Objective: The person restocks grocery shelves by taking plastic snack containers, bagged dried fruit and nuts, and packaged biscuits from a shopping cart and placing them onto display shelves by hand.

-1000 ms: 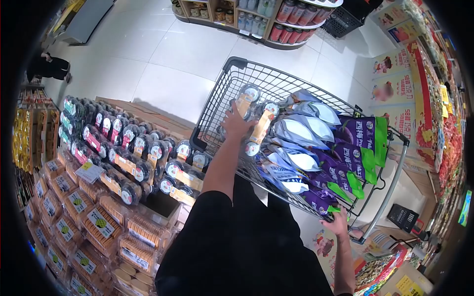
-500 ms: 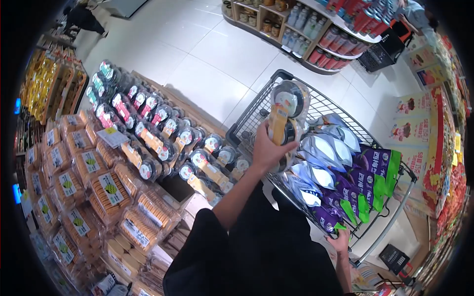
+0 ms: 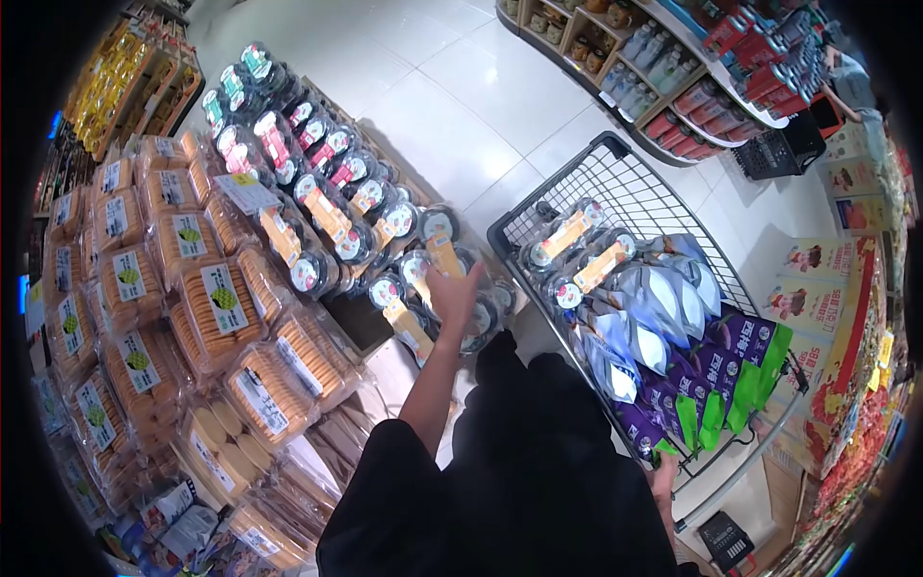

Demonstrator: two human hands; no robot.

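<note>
My left hand [image 3: 454, 296] is closed around a clear two-cup pack [image 3: 443, 252] with an orange label band, among similar packs on the display. Its fingers cover the pack's lower cup. The shopping cart [image 3: 538, 183] stands to the right. Two packs like it lie in the cart: one pack [image 3: 567, 238] at the far side, another pack [image 3: 603, 267] nearer. Beside them are several silver-blue bags [image 3: 663, 298] and purple-and-green bags [image 3: 711, 370]. My right hand [image 3: 663, 478] is closed on the cart's near side, by the purple bags; its fingers are partly hidden.
Stacked boxes of biscuits [image 3: 221, 293] fill the left side. Packs with pink labels [image 3: 274, 144] and green ones stand farther back. Beyond the cart is a curved shelf [image 3: 654, 87] of bottles and cans, with a black basket [image 3: 784, 149] near it. Cartons [image 3: 817, 327] line the right.
The pack my left hand held over the cart now lies in it. That hand has moved left to the display and grasps another pack. My right hand stays by the cart.
</note>
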